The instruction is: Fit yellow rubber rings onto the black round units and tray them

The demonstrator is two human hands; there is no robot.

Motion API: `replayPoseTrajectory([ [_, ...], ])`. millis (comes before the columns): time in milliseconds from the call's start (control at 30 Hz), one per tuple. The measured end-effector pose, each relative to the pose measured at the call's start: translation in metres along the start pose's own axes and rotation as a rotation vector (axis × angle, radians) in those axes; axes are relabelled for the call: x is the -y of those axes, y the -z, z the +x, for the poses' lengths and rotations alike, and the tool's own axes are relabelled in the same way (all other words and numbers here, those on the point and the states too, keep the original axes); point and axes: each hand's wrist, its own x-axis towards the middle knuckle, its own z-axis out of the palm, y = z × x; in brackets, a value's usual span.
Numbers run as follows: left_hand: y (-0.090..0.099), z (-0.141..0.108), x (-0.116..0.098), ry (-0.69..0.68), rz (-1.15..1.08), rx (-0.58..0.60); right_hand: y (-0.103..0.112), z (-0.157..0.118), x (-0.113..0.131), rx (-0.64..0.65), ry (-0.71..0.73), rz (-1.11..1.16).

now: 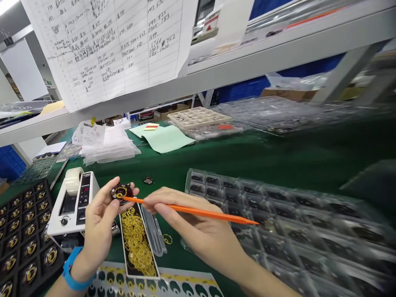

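Observation:
My left hand (pixel 103 214) holds a round black part (pixel 121 193) between thumb and fingers, with a yellow ring on its face. In my right hand (pixel 192 231) is a slim orange stick (pixel 198 211), pinched near its left end; that tip touches the part by the yellow ring. Just below the hands lies a white-edged box (pixel 156 268) filled with yellow rings (pixel 136 239). One loose yellow ring (pixel 167 239) rests on the green table to the right of the box.
A white tape dispenser (pixel 74 202) stands left of my left hand. A black tray (pixel 23 247) of round parts is at far left, a clear compartment tray (pixel 278 222) at right. Handwritten paper (pixel 123 45) hangs from the shelf edge (pixel 247 57) above.

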Motion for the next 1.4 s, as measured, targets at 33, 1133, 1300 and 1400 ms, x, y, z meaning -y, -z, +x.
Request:
replayPoseTrajectory([
  [33, 0.001, -0.001, 0.0, -0.006, 0.007, 0.011, 0.0, 0.0, -0.002, -0.001, 0.008, 0.024],
  [1133, -0.013, 0.003, 0.02, 0.081, -0.14, -0.065, -0.009, -0.002, -0.028, -0.025, 0.587, -0.371],
  [1300, -0.008, 0.007, 0.02, 0.143, -0.137, -0.087, -0.005, 0.001, -0.029, 0.061, 0.752, -0.558],
  [1400, -0.006, 0.011, 0.019, 0.144, -0.156, -0.068, -0.001, 0.002, -0.024, 0.016, 0.551, -0.367],
])
